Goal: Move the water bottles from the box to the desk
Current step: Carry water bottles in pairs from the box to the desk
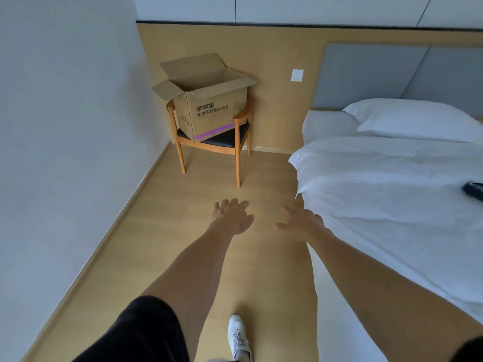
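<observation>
Brown corrugated cardboard is what we see first: the open cardboard box [209,105] with dark printed characters and a purple stripe along its lower edge sits on the dark seat of a light wooden armchair [239,142], its four flaps folded outward. The chair stands in the corner of the room, its back toward the tan wood-panelled wall [274,48], with the plain white side wall [65,126] just to its left. From here we look at the box at a slant, and its inside is in shadow, so we cannot tell whether any water bottles lie in it; none shows in the frame.

Our two bare arms stretch forward over the pale wood-look floor [162,231]. Our left hand [232,215] is spread, fingers straight and apart, holding nothing. Our right hand [300,220] is likewise open with loosely extended fingers and thumb, and it holds nothing. Both hands hang in the air, well apart from the chair and box, with bare floor between them.

To our right runs a bed with white sheets [392,205], a white pillow [413,118] at its head against a grey padded headboard [366,74]. A small dark object [473,189] lies on the bed at the frame's right edge. A white switch plate [297,75] is on the panelled wall. Below, a white laced sneaker [237,335] stands on the floor.
</observation>
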The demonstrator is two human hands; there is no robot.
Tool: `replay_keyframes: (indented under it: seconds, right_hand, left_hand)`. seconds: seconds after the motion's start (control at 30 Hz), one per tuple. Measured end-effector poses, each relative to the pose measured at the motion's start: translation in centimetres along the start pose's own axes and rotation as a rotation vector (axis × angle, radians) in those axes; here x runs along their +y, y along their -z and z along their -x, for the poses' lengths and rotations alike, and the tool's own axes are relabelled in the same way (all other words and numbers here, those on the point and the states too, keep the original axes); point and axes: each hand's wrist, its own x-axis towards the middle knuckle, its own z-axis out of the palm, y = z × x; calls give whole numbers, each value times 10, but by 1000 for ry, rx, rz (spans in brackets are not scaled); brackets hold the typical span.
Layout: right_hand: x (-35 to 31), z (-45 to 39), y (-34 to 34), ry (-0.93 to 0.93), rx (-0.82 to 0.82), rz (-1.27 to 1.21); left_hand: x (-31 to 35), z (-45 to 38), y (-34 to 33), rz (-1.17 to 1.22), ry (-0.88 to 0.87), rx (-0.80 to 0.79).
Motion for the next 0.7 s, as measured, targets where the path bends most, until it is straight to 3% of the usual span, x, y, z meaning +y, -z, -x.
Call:
replay_keyframes:
  seconds: [0.33,0.7]
  right_hand:
    - [15,-138,98,-238,112,-38]
    - [49,-234,113,-360,118,-135]
  left_hand:
    - [14,-193,87,28,-266,59]
    - [46,-327,97,-29,-418,16]
